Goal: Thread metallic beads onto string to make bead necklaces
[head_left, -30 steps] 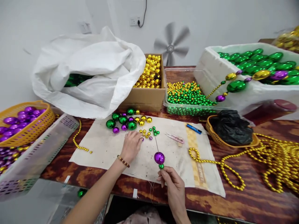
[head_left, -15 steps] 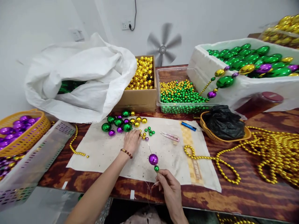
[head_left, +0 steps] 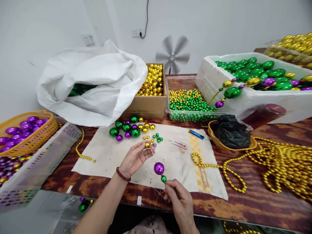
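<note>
My left hand (head_left: pixel 136 157) pinches a small gold bead (head_left: pixel 147 145) between thumb and fingertips, right by the tip of a long thin needle (head_left: pixel 153 154). Threaded on that needle are a large shiny purple bead (head_left: pixel 159 168) and a smaller green bead (head_left: pixel 163 178). Just below the green bead, my right hand (head_left: pixel 179 196) grips the needle's lower end with closed fingers. Fine thread (head_left: pixel 159 192) loops beneath it. Several loose small green beads (head_left: pixel 158 137) lie beyond my left hand, and larger green, purple and gold beads (head_left: pixel 135 132) are grouped farther left on the cloth.
A pale cloth (head_left: pixel 102 162) covers the table's middle, with thread snips (head_left: pixel 179 144) and a blue marker-like stick (head_left: pixel 196 134) on it. Behind stand a cardboard box (head_left: pixel 148 105), a clear bin (head_left: pixel 175 115) and a foam box (head_left: pixel 258 100). Gold bead strands (head_left: pixel 287 165) lie right.
My left hand has come up from the loose beads on the cloth with a gold bead, bringing it to the needle tip. My right hand stays nearly in place; the view has shifted slightly.
</note>
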Demonstrator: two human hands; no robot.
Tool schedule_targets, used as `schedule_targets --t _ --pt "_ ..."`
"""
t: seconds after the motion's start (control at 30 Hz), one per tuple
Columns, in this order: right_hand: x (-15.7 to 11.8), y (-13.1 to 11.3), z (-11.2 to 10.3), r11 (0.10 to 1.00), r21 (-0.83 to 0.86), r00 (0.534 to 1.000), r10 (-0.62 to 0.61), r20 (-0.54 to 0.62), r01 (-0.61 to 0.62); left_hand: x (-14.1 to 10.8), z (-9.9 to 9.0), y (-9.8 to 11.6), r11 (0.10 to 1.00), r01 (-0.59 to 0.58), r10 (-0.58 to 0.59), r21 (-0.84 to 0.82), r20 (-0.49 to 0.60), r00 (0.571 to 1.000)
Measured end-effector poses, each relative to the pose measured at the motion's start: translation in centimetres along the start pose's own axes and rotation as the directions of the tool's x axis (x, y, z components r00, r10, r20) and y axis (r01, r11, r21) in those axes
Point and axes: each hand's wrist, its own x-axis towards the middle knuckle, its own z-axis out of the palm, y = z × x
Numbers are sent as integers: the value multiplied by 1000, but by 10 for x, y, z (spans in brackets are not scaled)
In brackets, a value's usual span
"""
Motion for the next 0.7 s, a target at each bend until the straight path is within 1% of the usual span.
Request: schedule_targets --t 0.1,0.2,0.4,0.57,0.7 --pt "0 -6 -1 999 -28 1000 -27 -2 27 -5 3 -2 999 7 -6 -44 9 1000" --pt "0 -11 -1 999 -29 999 -30 -12 29 -6 5 -3 999 5 -5 -48 7 1000" --pt "-6 -12 -3 999 -8 999 32 -37 -32 -8 9 -5 1000 4 -4 -10 8 1000" --pt "-11 -9 -7 998 3 998 58 -33 -57 -8 14 -7 1000 -1 1 9 16 1000" --pt "-10 -12 -9 996 37 996 83 -43 -81 -7 18 -8 999 0 -2 37 34 999"
